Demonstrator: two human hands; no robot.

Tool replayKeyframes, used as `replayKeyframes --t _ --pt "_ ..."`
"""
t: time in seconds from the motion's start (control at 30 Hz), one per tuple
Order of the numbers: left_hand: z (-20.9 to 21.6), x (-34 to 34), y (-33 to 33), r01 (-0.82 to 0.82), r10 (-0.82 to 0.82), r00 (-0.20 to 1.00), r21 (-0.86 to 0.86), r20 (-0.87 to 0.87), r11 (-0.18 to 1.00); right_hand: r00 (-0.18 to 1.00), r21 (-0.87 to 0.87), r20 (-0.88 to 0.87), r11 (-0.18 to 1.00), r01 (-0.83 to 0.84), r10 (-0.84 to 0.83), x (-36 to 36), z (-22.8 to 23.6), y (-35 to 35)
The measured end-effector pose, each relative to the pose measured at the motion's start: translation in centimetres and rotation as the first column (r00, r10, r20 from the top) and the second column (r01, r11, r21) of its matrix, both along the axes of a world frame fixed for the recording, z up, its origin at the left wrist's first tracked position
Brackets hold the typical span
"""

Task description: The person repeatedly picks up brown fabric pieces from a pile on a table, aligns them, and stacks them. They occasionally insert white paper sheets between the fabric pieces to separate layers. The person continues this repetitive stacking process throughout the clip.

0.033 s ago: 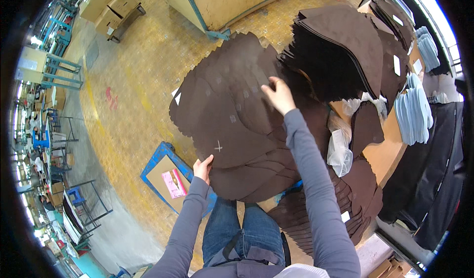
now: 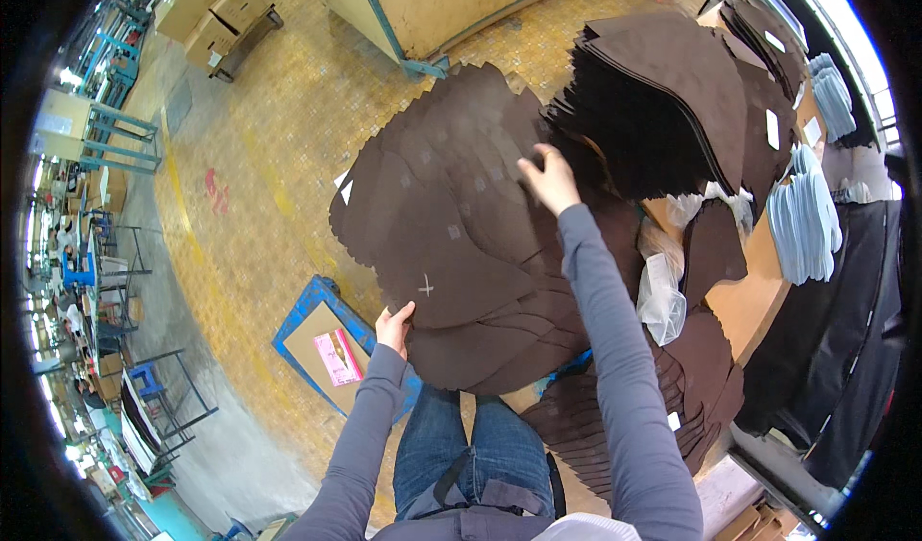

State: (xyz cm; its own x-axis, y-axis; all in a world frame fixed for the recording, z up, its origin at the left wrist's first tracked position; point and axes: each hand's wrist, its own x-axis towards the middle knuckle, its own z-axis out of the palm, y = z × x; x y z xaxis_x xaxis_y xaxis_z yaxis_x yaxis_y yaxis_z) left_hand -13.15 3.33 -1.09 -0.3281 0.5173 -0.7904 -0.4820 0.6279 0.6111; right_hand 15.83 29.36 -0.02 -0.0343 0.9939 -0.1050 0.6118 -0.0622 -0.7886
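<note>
A broad, fanned pile of thin, dark brown, curved sheets [image 2: 461, 243] lay before the person, left of a taller stack of brown sheets with black edges [image 2: 677, 71]. The step in hand appeared to be arranging the fanned layers. The left hand [image 2: 394, 330] set its thumb on the pile's near-left edge, by a white cross mark [image 2: 425, 286]; its grip could not be told. The right hand [image 2: 550, 181] held its fingers parted and empty over the pile; the next touch seemed to call for light pressure, lest layers slip.

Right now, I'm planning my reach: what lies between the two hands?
The head view shows overlapping dark brown pieces between the left hand and the right hand.
</note>
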Motion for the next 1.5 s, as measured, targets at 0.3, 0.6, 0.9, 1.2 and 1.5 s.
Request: replayKeyframes --t 0.3,0.6,0.9,1.2,1.5 --pt "0.5 -1.7 2.0 -0.095 0.093 0.993 -0.029 -0.067 0.995 0.977 -0.147 0.215 0.989 0.027 0.005 3.8 1.5 6.4" --pt "-2.9 0.9 1.9 -0.230 0.285 0.954 0.384 -0.091 0.894 0.793 -0.147 -0.249 0.788 -0.598 0.556 4.1 11.0 1.0" --pt "-1.0 4.0 3.6 0.243 -0.089 0.825 0.209 -0.558 0.947 0.905 -0.481 -0.425 0.842 -0.244 0.020 10.2 1.4 -4.5" --pt "-2.3 5.8 3.1 0.078 -0.020 0.987 0.367 -0.161 0.927 0.849 -0.646 -0.506 0.719 -0.256 -0.153 7.0 3.2 -10.8" --pt "2.5 10.5 6.4 0.485 -0.376 0.863 0.350 -0.337 0.801 0.792 -0.616 -0.494 0.787 -0.027 -0.360 4.7 2.7 -15.3"
